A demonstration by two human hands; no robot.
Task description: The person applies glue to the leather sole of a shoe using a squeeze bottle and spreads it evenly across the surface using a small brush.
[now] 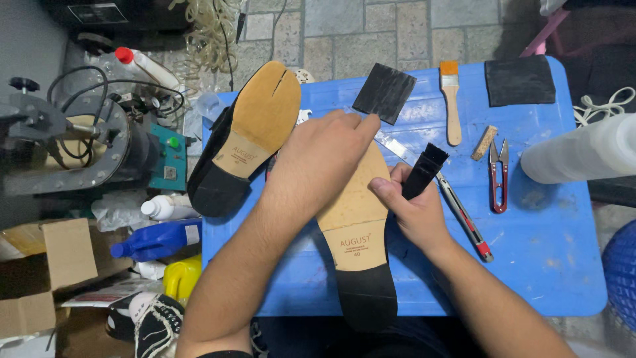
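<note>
The left hand covers the front part of the tan shoe sole, so its toe cannot be seen. A white bottle runs off the right edge. A blue basket is cut off there too. The black and white shoe runs off the bottom edge.

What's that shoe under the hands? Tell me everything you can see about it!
The shoe lies sole-up on the blue table, its heel toward the person. Its sole looks like tan leather with a small printed stamp, and the heel block is black. The left hand presses flat across the front of the sole, hiding the toe. The right hand touches its right edge while holding a small black strip. A second matching shoe lies sole-up to its left.
</note>
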